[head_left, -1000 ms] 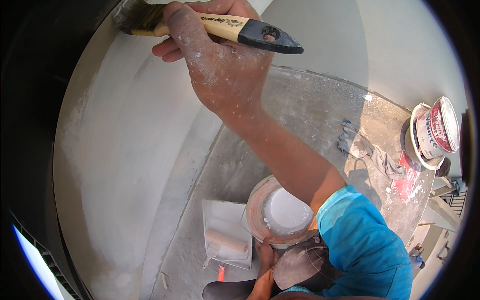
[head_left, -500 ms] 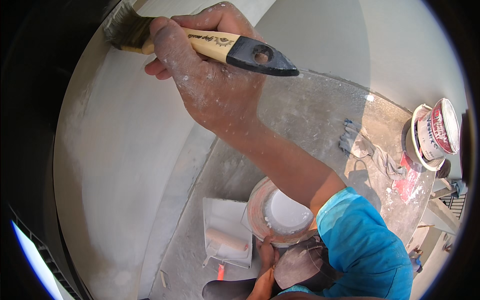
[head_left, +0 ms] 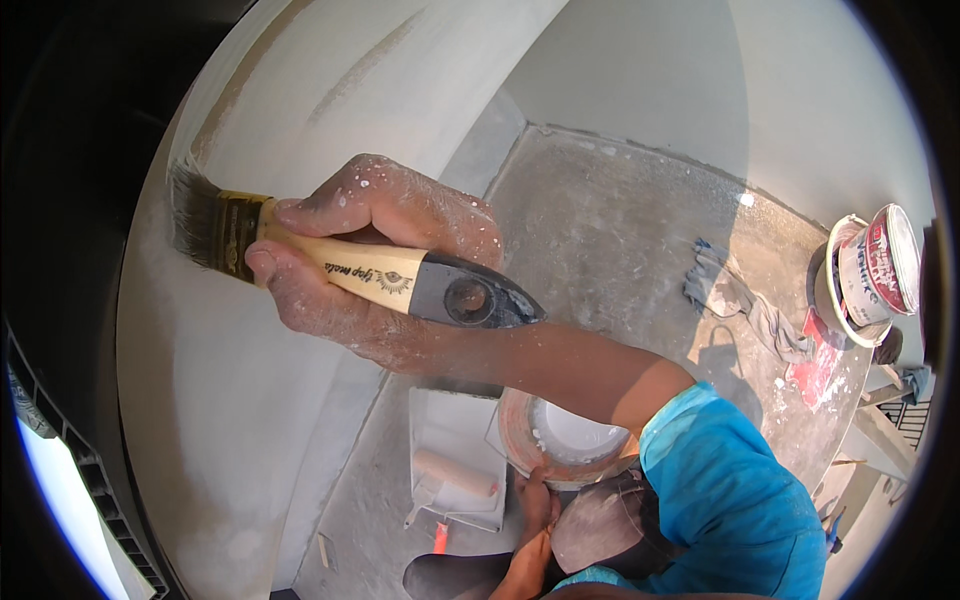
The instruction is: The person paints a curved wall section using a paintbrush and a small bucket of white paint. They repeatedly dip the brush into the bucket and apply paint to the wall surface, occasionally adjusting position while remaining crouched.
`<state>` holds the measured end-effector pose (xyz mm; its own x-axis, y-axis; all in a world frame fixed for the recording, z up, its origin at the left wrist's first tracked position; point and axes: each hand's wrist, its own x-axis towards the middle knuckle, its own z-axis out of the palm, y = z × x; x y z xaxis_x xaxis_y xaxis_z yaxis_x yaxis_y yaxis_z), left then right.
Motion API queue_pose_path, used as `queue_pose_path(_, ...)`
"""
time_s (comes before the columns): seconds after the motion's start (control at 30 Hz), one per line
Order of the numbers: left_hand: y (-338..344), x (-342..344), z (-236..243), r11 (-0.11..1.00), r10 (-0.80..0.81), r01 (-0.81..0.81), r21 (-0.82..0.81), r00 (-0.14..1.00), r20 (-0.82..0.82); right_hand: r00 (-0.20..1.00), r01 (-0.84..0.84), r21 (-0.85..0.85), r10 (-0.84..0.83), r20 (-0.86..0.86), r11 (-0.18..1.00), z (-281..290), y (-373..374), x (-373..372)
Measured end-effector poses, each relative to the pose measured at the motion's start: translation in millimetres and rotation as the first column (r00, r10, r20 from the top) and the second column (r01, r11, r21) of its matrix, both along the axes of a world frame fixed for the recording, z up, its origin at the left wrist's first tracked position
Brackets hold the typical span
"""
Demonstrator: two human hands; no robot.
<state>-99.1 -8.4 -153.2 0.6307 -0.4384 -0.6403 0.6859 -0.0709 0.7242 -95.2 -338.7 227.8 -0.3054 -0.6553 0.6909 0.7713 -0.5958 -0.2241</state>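
"Where's the paintbrush (head_left: pixel 350 262)?"
"Up and left of the bucket (head_left: pixel 517 430) — its handle pinched between the right hand's (head_left: pixel 415 215) thumb and fingers, bristles against the wall (head_left: pixel 250 400)."
"And the left hand (head_left: pixel 537 503)?"
"At the bucket's near edge, fingers touching it; whether it grips, I cannot tell."
"The roller (head_left: pixel 455 472)?"
"In the tray (head_left: pixel 455 415) — just left of the bucket."
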Motion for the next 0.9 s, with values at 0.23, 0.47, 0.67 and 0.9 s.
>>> queue_pose_path(0.23,-11.2,-7.4,21.7,0.998,0.024,-0.027,0.049,0.998,0.065,0.925,-0.378,0.106,0.372,0.076,0.920,-0.6,-47.4,-18.5)
queue_pose_path(0.47,-9.1,-5.5,12.3,0.999,0.017,-0.021,0.030,0.993,0.115,0.958,0.278,0.184,-0.259,-0.119,0.943,-8.1,-132.6,-51.9)
queue_pose_path(0.67,-9.3,-5.1,19.4,0.998,0.017,-0.020,0.053,0.998,0.062,0.556,0.825,-0.103,-0.831,-0.030,0.555,-4.5,-145.0,-55.8)
queue_pose_path(0.9,-10.4,-6.8,29.2,0.991,-0.030,0.021,0.133,0.997,0.069,0.543,0.832,-0.163,-0.838,0.045,0.530,3.0,-143.8,-35.0)
